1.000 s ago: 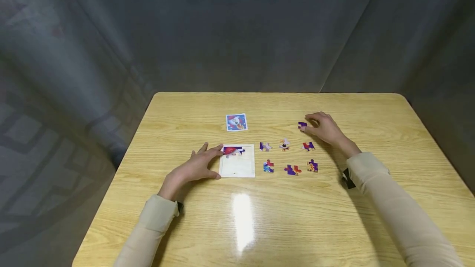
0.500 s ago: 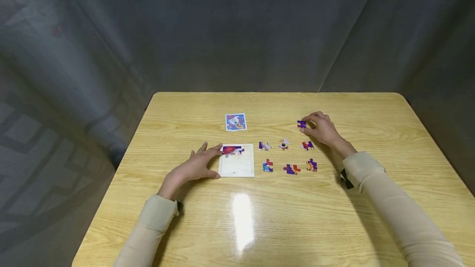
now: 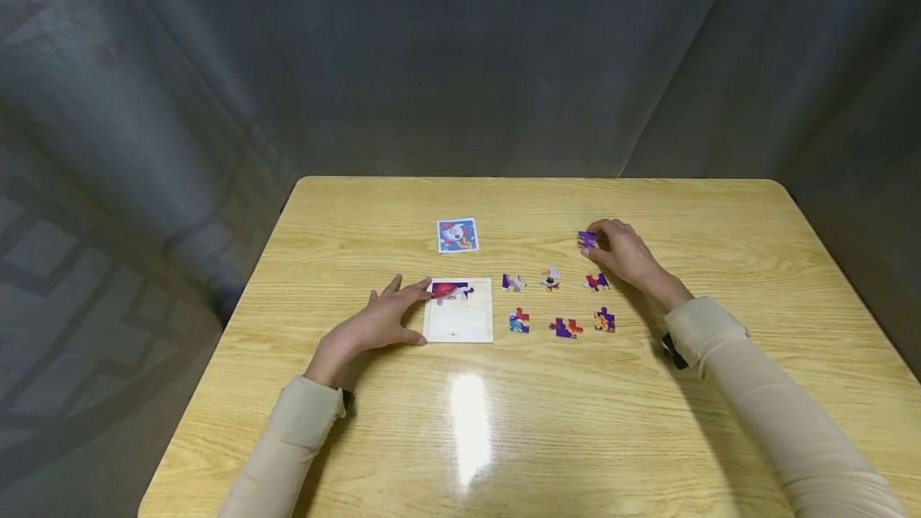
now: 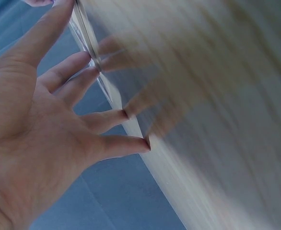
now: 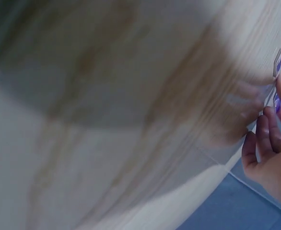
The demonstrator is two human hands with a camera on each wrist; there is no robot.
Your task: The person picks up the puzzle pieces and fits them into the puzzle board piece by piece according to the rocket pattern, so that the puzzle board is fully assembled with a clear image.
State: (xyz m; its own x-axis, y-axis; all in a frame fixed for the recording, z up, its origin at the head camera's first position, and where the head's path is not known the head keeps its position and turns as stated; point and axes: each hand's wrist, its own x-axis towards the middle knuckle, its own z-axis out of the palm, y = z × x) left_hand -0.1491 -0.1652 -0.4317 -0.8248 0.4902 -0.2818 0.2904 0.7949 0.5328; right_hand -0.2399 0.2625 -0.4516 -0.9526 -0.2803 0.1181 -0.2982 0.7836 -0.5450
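Observation:
My left hand (image 3: 377, 320) lies spread at the left side of a square white puzzle board (image 3: 460, 324), thumb at its near corner and index finger at its upper left. In the left wrist view the fingers (image 4: 116, 146) are nearly straight, their tips on the tabletop. Joined puzzle pieces (image 3: 448, 291) with red, white and purple print fill the board's upper left. At the right, thumb and index finger of my right hand (image 3: 627, 253) pinch a purple puzzle piece (image 3: 585, 239) at the table surface. That piece is mostly hidden in the right wrist view.
Several loose puzzle pieces lie in two rows right of the board, among them a red and purple one (image 3: 596, 282) near my right hand. A square picture card (image 3: 458, 236) lies behind the board. Dark curtains (image 3: 460, 62) surround the wooden table (image 3: 374, 454).
The purple piece has turned a little between the right thumb and index finger and shifted slightly away from me. The left hand and the board stay put.

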